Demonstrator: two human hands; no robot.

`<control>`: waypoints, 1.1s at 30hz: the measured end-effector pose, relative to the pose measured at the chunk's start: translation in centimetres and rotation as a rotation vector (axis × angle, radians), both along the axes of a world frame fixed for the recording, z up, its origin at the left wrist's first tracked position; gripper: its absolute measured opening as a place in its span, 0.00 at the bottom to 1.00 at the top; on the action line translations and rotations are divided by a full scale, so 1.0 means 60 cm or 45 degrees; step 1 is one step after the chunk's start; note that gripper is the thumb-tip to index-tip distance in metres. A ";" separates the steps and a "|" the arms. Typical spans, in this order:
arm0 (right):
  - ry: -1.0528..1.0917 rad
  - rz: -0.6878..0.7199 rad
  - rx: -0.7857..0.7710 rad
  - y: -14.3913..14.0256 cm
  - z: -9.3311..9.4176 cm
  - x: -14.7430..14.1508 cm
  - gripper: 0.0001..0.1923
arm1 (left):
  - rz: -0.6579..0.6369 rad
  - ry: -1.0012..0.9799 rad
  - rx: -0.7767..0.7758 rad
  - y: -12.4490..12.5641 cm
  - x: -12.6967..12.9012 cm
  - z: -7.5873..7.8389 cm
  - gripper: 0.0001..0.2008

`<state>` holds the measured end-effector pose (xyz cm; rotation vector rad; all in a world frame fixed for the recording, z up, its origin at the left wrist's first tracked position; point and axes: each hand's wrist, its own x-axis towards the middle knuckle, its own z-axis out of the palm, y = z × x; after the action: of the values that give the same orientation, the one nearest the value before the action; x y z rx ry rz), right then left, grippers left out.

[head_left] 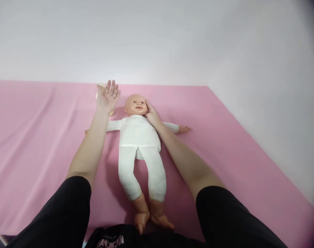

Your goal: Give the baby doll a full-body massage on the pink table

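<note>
right hand (153, 115) seemed to steady the doll (138, 132) — finger grip unclear — while left hand (109, 96), fingers apart at left, likely next needed gentleness.

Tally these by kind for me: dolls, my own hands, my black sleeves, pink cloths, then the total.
Doll: 1
Left hand and right hand: 2
Black left sleeve and black right sleeve: 2
Pink cloth: 1
Total: 6

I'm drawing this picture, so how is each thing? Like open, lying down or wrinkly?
Doll: lying face up, arms spread, clothed, barefoot.
Left hand: open, palm showing.
Right hand: against the doll's head.
Pink cloth: spread out, wrinkled at left.
Yellow thing: mostly hidden, can't tell.
Black sleeves: ending near the elbows.
</note>
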<state>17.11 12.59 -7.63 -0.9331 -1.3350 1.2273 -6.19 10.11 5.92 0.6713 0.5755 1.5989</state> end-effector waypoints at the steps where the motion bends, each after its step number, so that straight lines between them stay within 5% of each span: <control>1: -0.003 -0.007 -0.002 0.000 0.001 0.001 0.46 | 0.017 -0.019 -0.002 0.002 -0.003 0.003 0.27; 10: -0.109 -0.031 0.057 -0.005 0.006 0.001 0.40 | 0.108 -0.076 0.011 0.021 -0.012 -0.007 0.22; 17: -0.164 -0.041 0.058 -0.009 0.012 0.002 0.45 | 0.229 -0.185 -0.091 0.007 0.006 0.001 0.20; 25: 0.017 -0.045 0.017 -0.023 0.026 -0.009 0.39 | 0.114 -0.085 -0.014 -0.004 0.007 0.000 0.17; 29: 0.062 -0.025 0.054 -0.025 0.028 -0.014 0.36 | 0.056 0.067 0.066 -0.007 0.020 -0.004 0.14; 33: -0.047 -0.179 0.249 -0.036 0.035 -0.007 0.30 | 0.033 0.504 0.213 -0.001 0.048 -0.038 0.12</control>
<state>16.68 10.46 -5.53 -0.8967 -1.3675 0.9584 -3.33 10.06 3.66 1.1234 0.7445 1.5575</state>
